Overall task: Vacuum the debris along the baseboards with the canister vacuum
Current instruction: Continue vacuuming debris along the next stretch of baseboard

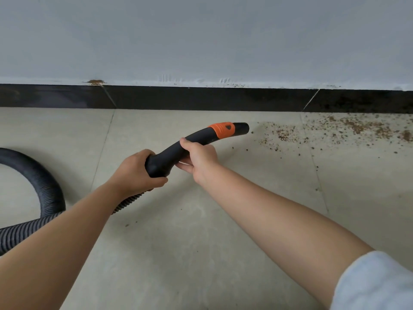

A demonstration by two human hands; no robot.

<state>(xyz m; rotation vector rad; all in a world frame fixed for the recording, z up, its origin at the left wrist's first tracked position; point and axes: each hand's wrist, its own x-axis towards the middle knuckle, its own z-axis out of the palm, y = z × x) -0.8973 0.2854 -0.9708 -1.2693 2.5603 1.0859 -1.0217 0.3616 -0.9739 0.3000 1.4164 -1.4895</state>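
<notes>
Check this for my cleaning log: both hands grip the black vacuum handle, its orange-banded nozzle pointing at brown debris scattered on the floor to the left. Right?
Not quite. The head view shows the brown debris scattered on the floor to the right, by the black baseboard. The rest holds: the left hand and right hand both grip the black vacuum handle, its orange-banded nozzle pointing at the debris.

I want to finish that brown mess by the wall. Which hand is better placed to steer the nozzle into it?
The right hand. It grips the nozzle nearest the open tip, which points at the crumbs to the right. The left hand holds the rear end by the hose.
</notes>
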